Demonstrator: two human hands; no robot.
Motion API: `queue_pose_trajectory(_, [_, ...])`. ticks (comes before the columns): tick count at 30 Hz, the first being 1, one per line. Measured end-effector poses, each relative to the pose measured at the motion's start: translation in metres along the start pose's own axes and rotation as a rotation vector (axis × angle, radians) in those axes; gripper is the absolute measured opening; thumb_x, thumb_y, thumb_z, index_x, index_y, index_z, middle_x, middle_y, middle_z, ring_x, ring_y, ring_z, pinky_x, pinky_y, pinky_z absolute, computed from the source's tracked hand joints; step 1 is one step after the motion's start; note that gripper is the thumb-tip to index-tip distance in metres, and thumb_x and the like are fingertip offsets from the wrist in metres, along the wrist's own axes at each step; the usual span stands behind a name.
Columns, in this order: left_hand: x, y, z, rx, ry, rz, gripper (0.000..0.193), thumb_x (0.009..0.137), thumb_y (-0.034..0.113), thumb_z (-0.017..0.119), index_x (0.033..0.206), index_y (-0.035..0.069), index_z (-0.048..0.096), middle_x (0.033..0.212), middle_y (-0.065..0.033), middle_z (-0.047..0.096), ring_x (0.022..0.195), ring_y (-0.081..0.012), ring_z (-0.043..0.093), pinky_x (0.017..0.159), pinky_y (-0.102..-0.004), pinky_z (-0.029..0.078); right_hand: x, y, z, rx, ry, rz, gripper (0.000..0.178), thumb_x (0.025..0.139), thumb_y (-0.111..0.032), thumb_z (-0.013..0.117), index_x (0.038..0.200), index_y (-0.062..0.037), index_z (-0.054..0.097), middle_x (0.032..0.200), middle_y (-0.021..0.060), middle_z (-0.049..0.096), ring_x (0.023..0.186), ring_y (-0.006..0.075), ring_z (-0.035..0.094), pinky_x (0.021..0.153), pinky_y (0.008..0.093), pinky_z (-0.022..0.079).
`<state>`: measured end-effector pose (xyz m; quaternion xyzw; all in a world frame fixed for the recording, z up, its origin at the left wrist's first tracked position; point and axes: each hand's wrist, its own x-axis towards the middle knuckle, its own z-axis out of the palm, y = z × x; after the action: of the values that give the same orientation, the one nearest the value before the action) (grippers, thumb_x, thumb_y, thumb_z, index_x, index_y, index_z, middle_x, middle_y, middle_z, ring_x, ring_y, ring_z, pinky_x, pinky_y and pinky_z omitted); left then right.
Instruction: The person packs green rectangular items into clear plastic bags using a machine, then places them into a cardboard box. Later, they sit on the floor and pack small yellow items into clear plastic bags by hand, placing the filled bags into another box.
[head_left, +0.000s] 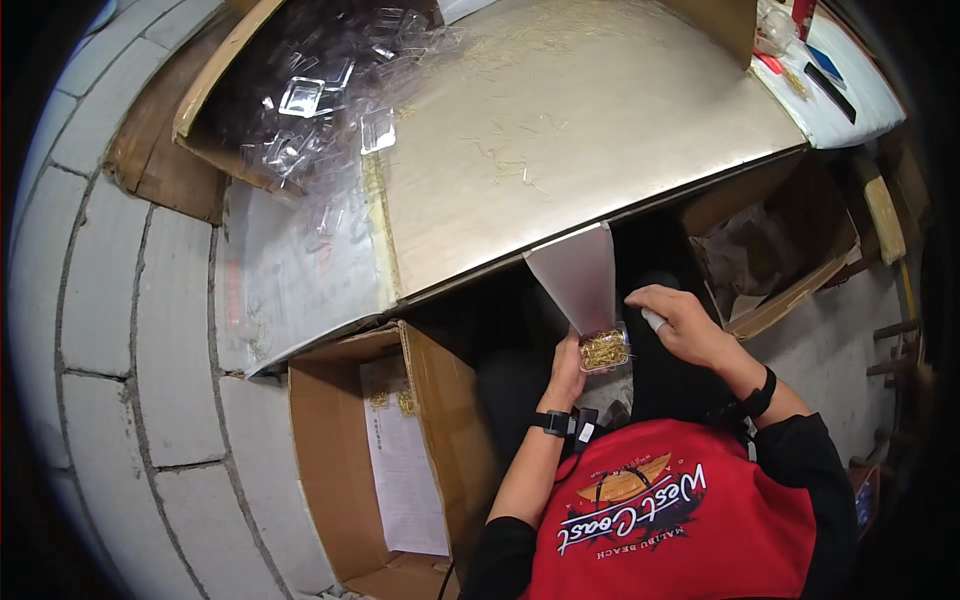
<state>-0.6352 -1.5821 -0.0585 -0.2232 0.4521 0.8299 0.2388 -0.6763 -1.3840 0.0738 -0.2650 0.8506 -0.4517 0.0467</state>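
My left hand [566,372] holds a small clear plastic box [605,350] full of thin gold-coloured metal pieces, just below the table's front edge. A grey funnel-shaped chute [578,270] hangs from that edge, its narrow end right above the box. My right hand [680,320] hovers beside the box on the right, fingers curled, with white tape on one fingertip; it touches the box's right edge or sits very close. Loose gold pieces [510,165] lie scattered on the metal table top [600,130].
A heap of empty clear plastic boxes [320,90] fills a cardboard tray at the table's back left. An open cardboard carton [400,460] with a paper sheet stands on the floor at my left. Another open carton [780,260] sits under the table at right. Grey block wall at left.
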Motion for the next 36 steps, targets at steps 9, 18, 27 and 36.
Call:
queue_pose_trajectory(9, [-0.048, 0.006, 0.006, 0.017, -0.044, -0.037, 0.042, 0.094, 0.042, 0.044, 0.106, 0.004, 0.056, 0.09, -0.0081, 0.065, 0.07, -0.0172, 0.066, 0.047, -0.0279, 0.056, -0.019, 0.012, 0.037, 0.201, -0.145, -0.04, 0.036, 0.077, -0.001, 0.054, 0.113, 0.0005, 0.055, 0.107, 0.0186, 0.059, 0.102, 0.035, 0.056, 0.087, 0.0388, 0.046])
queue_pose_trajectory(18, [-0.072, 0.037, 0.024, -0.08, 0.053, 0.22, 0.027, 0.093, 0.022, 0.045, 0.106, 0.001, 0.056, 0.092, -0.0105, 0.064, 0.072, -0.019, 0.066, 0.048, -0.03, 0.057, -0.017, -0.012, 0.039, -0.02, -0.19, -0.35, 0.049, 0.079, -0.013, 0.061, 0.126, -0.007, 0.049, 0.123, 0.0154, 0.054, 0.121, 0.0318, 0.046, 0.102, 0.0428, 0.037])
queue_pose_trajectory(27, [-0.085, 0.051, 0.027, -0.069, 0.084, 0.242, 0.021, 0.092, 0.02, 0.053, 0.104, 0.004, 0.057, 0.091, -0.0087, 0.064, 0.074, -0.018, 0.067, 0.047, -0.0289, 0.057, -0.021, -0.001, 0.013, 0.243, -0.084, -0.067, 0.057, 0.075, -0.015, 0.071, 0.127, -0.0048, 0.048, 0.111, 0.0137, 0.058, 0.096, 0.027, 0.06, 0.082, 0.0345, 0.048])
queue_pose_trajectory(36, [-0.085, 0.049, 0.035, -0.041, 0.118, 0.226, 0.023, 0.089, 0.024, 0.059, 0.1, 0.004, 0.059, 0.085, -0.0068, 0.065, 0.066, -0.0147, 0.066, 0.044, -0.0264, 0.056, -0.017, 0.001, 0.041, 0.292, -0.058, -0.091, 0.026, 0.073, -0.004, 0.069, 0.098, -0.0021, 0.063, 0.083, 0.0102, 0.063, 0.076, 0.024, 0.063, 0.069, 0.032, 0.05])
